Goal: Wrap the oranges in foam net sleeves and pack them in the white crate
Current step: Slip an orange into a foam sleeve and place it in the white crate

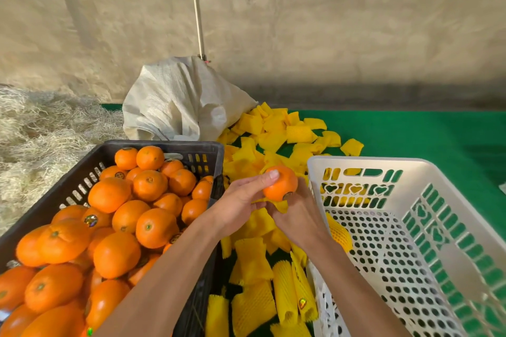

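Note:
My left hand [241,197] grips an orange [282,185] from the left, thumb on top. Under the fruit my right hand [297,213] holds a yellow foam net sleeve [280,205], of which only an edge shows. Both hands hover between the two crates. The white crate [410,241] stands at the right with one wrapped orange [339,235] inside near its left wall. A black crate [169,145] at the left is heaped with several bare oranges [153,227].
Several loose yellow sleeves [273,139] lie scattered on the green mat [410,134] between and behind the crates. A white woven sack [180,101] stands behind the black crate. Straw [41,128] is piled at the far left. A concrete wall is at the back.

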The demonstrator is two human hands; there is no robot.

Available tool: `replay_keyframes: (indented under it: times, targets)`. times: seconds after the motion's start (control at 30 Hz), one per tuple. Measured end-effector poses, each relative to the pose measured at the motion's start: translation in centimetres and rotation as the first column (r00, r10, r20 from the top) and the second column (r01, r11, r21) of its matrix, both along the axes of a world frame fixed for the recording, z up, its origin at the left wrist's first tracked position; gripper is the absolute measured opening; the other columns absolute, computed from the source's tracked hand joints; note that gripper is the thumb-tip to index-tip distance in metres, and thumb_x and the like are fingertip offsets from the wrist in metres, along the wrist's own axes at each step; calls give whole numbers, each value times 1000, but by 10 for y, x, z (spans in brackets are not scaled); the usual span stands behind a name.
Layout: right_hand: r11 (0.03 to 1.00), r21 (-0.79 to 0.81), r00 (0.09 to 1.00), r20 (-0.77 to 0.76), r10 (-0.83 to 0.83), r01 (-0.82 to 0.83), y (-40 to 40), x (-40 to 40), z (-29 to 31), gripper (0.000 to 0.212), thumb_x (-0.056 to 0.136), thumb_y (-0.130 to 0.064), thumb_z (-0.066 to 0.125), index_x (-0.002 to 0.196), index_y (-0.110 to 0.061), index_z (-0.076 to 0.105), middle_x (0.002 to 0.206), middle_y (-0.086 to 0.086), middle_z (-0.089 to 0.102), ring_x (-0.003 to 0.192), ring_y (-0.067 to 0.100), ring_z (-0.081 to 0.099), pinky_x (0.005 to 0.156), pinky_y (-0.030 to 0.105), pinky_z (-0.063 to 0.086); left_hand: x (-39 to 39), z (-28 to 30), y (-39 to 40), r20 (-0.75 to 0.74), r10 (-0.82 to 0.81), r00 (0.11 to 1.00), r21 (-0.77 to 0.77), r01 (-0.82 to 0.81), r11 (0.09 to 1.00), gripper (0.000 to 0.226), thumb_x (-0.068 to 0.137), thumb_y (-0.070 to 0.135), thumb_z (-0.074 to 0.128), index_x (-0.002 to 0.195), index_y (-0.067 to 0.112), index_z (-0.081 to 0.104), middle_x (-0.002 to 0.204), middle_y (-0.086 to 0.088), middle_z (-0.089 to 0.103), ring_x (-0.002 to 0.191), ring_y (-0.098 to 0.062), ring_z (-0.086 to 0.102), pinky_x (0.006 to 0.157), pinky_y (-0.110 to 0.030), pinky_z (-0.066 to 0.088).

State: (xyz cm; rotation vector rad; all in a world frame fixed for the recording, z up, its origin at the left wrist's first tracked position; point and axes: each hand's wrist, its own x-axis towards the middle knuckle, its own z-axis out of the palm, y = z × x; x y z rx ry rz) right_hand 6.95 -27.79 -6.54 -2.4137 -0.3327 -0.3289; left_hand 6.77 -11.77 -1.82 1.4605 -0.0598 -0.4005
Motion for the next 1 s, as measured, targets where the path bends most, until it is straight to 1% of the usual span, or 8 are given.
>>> replay_keyframes:
  times: [0.17, 0.3, 0.4, 0.53, 0.63, 0.73, 0.87, 1.0]
  targets:
    - [987, -7, 986, -51, 161, -161, 1, -6, 3, 27, 99, -26, 52, 121, -18, 65, 131, 6, 53, 120, 27, 46, 99, 42, 46, 2, 4, -1, -86, 61, 994, -65, -66, 996, 100, 52, 70, 90, 132, 16, 65, 126, -7, 73, 123, -27, 66, 108, -40, 49]
    - [963, 172, 978, 3, 210, -208, 2, -9, 10, 30, 101, -23, 50, 121, -26, 72, 123, -6, 61, 113, 14, 56, 93, 29, 49, 6, 3, 6, -125, 197, 972, -160, -216, 963, 80, 67, 69, 81, 131, 24, 66, 126, -8, 72, 114, -24, 63, 95, -35, 47]
    - [935, 338, 993, 88, 78, -104, 9, -12, 11, 21, 101, -19, 57, 112, -25, 74, 108, -14, 70, 102, 4, 65, 85, 26, 55, 6, 5, 6, -122, 225, 967, -200, -246, 948, 70, 76, 69, 75, 133, 30, 63, 126, -5, 72, 111, -20, 61, 87, -32, 44]
    - [748, 661, 997, -72, -21, 63, 9, -9, 15, 29, 99, -18, 67, 125, -32, 63, 100, -12, 77, 94, 4, 74, 84, 26, 60, 6, 4, 6, -118, 239, 964, -219, -260, 940, 67, 77, 69, 75, 129, 28, 67, 116, -6, 69, 100, -22, 49, 80, -33, 38]
    - [849, 511, 991, -80, -106, 132, 5, -6, 18, 48, 93, -26, 76, 135, -39, 57, 98, -12, 69, 85, 8, 69, 75, 21, 57, 5, 4, 4, -120, 203, 972, -175, -222, 959, 65, 73, 69, 78, 122, 26, 72, 104, -1, 73, 96, -22, 49, 80, -31, 40]
    - [849, 495, 982, -126, -139, 183, 5, -3, 16, 25, 88, -27, 81, 112, -23, 74, 92, -6, 53, 72, 17, 66, 66, 36, 62, 4, 5, 1, -90, 157, 983, -120, -167, 979, 76, 63, 72, 80, 120, 22, 73, 98, 1, 74, 92, -20, 52, 78, -30, 41]
    - [921, 267, 959, -87, -271, 284, -1, -1, 13, 24, 88, -40, 78, 96, -19, 71, 98, -4, 50, 77, 9, 57, 66, 33, 48, 3, 3, 4, -116, 50, 992, -125, -65, 990, 91, 51, 75, 87, 128, 32, 65, 123, -2, 74, 119, -26, 63, 91, -39, 52]
    - [918, 367, 988, -47, -144, 151, -4, -2, 11, 17, 86, -22, 79, 93, -18, 64, 89, -2, 64, 81, 19, 63, 65, 34, 51, 1, 1, 1, -143, -107, 984, -174, 82, 981, 77, 60, 60, 93, 125, 24, 74, 129, -9, 70, 123, -32, 65, 99, -46, 56]
